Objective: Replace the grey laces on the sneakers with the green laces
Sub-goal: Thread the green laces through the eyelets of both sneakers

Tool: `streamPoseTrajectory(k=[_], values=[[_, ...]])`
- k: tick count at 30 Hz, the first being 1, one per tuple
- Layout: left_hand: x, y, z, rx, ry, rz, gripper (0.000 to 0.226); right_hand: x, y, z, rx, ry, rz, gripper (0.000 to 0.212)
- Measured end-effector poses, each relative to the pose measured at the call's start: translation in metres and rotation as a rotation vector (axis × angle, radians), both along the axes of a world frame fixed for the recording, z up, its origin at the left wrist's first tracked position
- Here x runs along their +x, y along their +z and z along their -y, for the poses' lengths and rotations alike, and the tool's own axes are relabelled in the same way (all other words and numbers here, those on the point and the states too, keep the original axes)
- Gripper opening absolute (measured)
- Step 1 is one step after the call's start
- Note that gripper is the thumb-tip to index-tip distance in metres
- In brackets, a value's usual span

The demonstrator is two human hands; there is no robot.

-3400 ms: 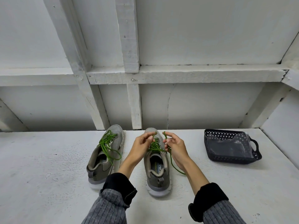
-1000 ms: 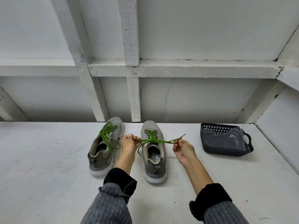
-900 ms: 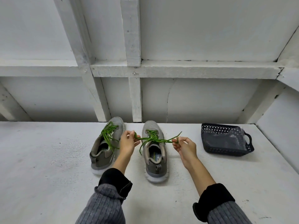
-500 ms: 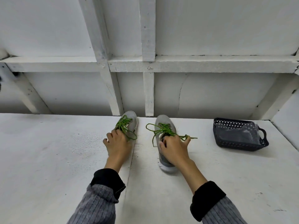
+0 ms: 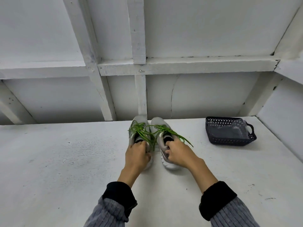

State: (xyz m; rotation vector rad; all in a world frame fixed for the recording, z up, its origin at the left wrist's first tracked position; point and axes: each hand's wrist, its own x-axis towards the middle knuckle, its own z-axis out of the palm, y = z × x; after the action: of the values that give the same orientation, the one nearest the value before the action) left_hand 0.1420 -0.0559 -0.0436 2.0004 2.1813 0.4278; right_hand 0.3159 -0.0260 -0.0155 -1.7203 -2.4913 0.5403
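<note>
Nearest the camera, two forearms in grey ribbed sleeves with black cuffs are reaching forward over the white painted worktop point(image 5: 57, 169). The left hand point(image 5: 136, 155) is gripping the heel of the left grey mesh sneaker with a white sole point(image 5: 139, 130), its fingers curled over the collar and its thumb against the heel. The right hand point(image 5: 178, 154) is gripping the heel of the right grey mesh sneaker with a white sole point(image 5: 159, 126) in the same manner, fingers curled over the collar. Both sneakers are standing side by side on the worktop, just beside each other, with their toes pointing away towards the wall. Bright green cord laces point(image 5: 144, 133) are threaded through the eyelets of both sneakers; their loose ends are spilling over the sides, crossing in the gap between the two sneakers and trailing to the right of the right sneaker, past the right hand. Whether the laces are tied cannot be told. Farther back and well apart to the right, a dark perforated plastic basket with a side handle point(image 5: 236, 140) is sitting on the worktop, holding a translucent plastic bag point(image 5: 226, 131) whose contents cannot be made out. Beyond the toes, a white wall with painted timber battens point(image 5: 139, 63) is closing the scene.
</note>
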Motion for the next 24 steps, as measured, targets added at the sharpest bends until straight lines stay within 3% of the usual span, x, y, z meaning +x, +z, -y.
streamPoseTrajectory(k=[4,10,14,18,24], values=[[0.025,0.0,-0.009,0.054,-0.043,0.081,0.024,0.01,-0.006,0.001,0.12,-0.098,-0.053,0.013],[0.028,-0.015,-0.014,-0.062,-0.138,0.037,0.031,0.006,-0.031,0.008,0.24,-0.027,-0.045,0.02],[0.028,-0.032,-0.015,-0.047,-0.146,0.018,0.027,0.0,-0.044,0.009,0.274,-0.078,-0.05,0.021],[0.028,-0.022,-0.009,-0.034,-0.133,0.148,0.034,-0.006,-0.038,0.007,0.236,-0.129,-0.042,0.017],[0.022,-0.004,0.007,0.006,-0.143,0.225,0.018,-0.004,-0.019,0.024,0.259,-0.103,0.029,0.02]])
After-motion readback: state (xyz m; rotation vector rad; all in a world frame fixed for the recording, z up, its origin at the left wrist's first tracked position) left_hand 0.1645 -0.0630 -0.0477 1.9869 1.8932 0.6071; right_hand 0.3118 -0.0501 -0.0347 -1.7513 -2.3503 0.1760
